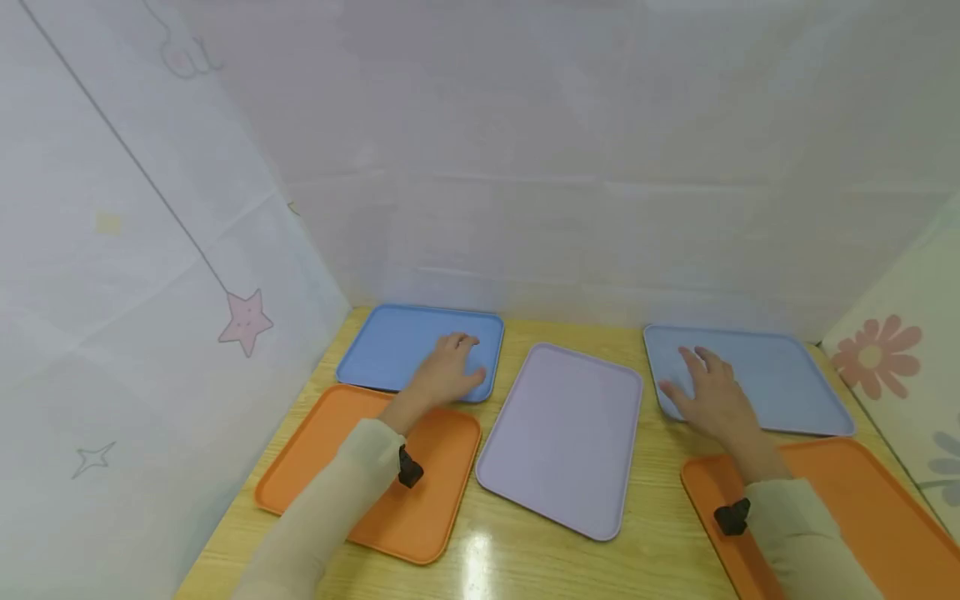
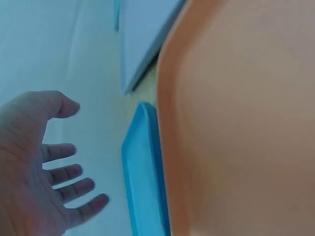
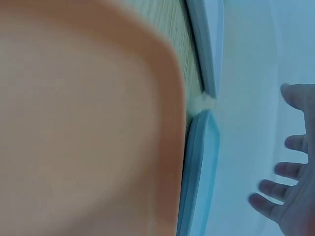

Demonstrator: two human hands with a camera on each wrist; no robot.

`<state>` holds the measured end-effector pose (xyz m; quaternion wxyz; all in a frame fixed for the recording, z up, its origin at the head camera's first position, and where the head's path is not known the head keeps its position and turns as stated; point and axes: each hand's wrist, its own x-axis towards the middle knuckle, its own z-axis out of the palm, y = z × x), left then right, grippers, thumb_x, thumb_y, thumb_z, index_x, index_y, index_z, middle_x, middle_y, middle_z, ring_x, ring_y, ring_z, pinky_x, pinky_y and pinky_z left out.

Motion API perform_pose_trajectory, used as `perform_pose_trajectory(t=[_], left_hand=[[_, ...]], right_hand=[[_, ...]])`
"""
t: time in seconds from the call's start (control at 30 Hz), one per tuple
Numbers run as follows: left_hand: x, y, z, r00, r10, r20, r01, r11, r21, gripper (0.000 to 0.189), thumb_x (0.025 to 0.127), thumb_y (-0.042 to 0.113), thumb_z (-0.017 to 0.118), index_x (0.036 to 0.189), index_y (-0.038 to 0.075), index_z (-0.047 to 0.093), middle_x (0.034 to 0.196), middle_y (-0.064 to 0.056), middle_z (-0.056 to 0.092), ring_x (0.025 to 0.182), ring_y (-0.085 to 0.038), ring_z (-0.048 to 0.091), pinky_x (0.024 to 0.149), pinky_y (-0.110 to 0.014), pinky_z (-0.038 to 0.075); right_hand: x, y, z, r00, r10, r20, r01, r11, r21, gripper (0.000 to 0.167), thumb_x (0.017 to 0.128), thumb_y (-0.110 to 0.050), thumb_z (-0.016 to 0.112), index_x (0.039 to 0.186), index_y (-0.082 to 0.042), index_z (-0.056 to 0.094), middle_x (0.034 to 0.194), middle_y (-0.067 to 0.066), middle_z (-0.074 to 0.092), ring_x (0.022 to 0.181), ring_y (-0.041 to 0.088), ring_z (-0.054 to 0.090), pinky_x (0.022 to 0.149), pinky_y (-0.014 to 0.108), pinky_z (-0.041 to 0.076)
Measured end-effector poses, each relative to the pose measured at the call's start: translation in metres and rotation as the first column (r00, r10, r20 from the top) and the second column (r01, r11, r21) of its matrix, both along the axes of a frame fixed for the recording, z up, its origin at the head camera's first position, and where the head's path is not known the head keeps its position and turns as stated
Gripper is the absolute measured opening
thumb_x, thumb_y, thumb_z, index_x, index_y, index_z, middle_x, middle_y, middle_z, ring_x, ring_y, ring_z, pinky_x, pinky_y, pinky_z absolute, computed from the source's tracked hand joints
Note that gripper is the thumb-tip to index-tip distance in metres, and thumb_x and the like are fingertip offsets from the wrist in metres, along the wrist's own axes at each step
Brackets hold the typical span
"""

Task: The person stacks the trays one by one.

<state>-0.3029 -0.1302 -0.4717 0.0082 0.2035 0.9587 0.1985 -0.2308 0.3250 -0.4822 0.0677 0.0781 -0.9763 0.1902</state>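
Note:
My left hand (image 1: 444,371) reaches over the near right part of a blue tray (image 1: 386,342), fingers spread and nothing in its grasp. On the other side, my right hand (image 1: 712,396) is over the left part of a pale blue tray (image 1: 787,379), its fingers apart and holding nothing. Both wrist views show the hands with thumb and fingers separated: the left hand (image 2: 29,162) at the left edge, the right hand (image 3: 298,167) at the right edge. Between the two hands lies a lavender tray (image 1: 566,425), turned at an angle.
An orange tray (image 1: 322,442) lies under my left forearm, another orange tray (image 1: 862,492) under my right. All trays rest on a wooden table (image 1: 502,533). A pale sheet (image 1: 525,208) hangs behind, with printed sheets along the left and right sides.

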Motion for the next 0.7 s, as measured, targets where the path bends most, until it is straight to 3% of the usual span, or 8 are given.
perform_pose_trajectory(t=[0.13,0.3,0.53,0.7], left_hand=[[0.006,0.009,0.002,0.994,-0.006,0.105,-0.006,0.994,0.108,0.051,0.098,0.032,0.063,0.142,0.008,0.053,0.144,-0.016,0.048,0.134,-0.036,0.043,0.105,-0.055,0.045],[0.011,0.019,0.002,0.972,-0.023,0.234,-0.024,0.981,0.195,0.048,0.097,0.023,0.062,0.141,0.006,0.053,0.136,-0.016,0.057,0.123,-0.034,0.055,0.097,-0.051,0.051],[0.015,0.026,0.000,0.946,-0.048,0.321,-0.037,0.967,0.251,0.049,0.095,0.020,0.061,0.141,0.006,0.053,0.131,-0.015,0.062,0.113,-0.030,0.059,0.087,-0.045,0.053],[0.016,0.030,-0.005,0.929,-0.057,0.365,-0.046,0.962,0.268,0.052,0.091,0.017,0.062,0.140,0.005,0.052,0.129,-0.016,0.061,0.105,-0.026,0.059,0.081,-0.038,0.052]], right_hand=[[0.004,-0.010,0.004,0.998,0.012,0.055,-0.010,0.999,-0.053,0.078,0.102,-0.047,0.054,0.156,0.004,0.028,0.150,0.037,0.030,0.132,0.060,0.031,0.100,0.077,0.036],[0.009,-0.021,0.006,0.995,0.014,0.100,-0.005,0.997,-0.082,0.074,0.102,-0.040,0.057,0.154,0.006,0.031,0.146,0.040,0.033,0.130,0.060,0.035,0.101,0.075,0.036],[0.013,-0.032,0.004,0.993,-0.006,0.114,0.024,0.988,-0.155,0.066,0.101,-0.031,0.060,0.150,0.008,0.038,0.138,0.036,0.044,0.112,0.047,0.057,0.088,0.062,0.051],[0.018,-0.040,0.001,0.993,0.003,0.118,0.022,0.978,-0.208,0.060,0.099,-0.025,0.062,0.144,0.010,0.044,0.128,0.034,0.053,0.102,0.041,0.062,0.082,0.056,0.055]])
